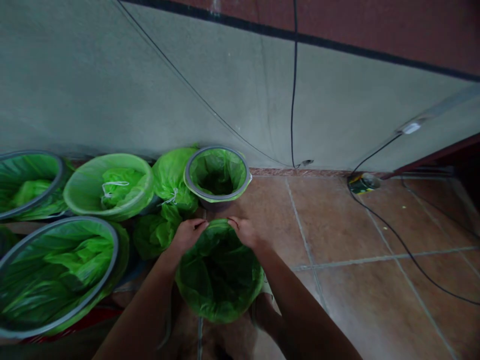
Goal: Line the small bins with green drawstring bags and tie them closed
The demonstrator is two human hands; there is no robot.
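A bin lined with a green plastic bag stands on the floor between my feet, its mouth facing up. At its far rim, my left hand pinches the bag's edge on the left. My right hand grips the same edge a little to the right, thumb and fingers closed on it. The bag is folded over the rim, and the bin beneath is hidden. Just beyond my hands, a smaller grey-rimmed bin with a green liner stands close to the wall.
Left are several green-lined bins, including a large grey-rimmed bin and a pale green bin. A tied green bag sits among them. A black cable crosses the tiled floor near a can by the wall.
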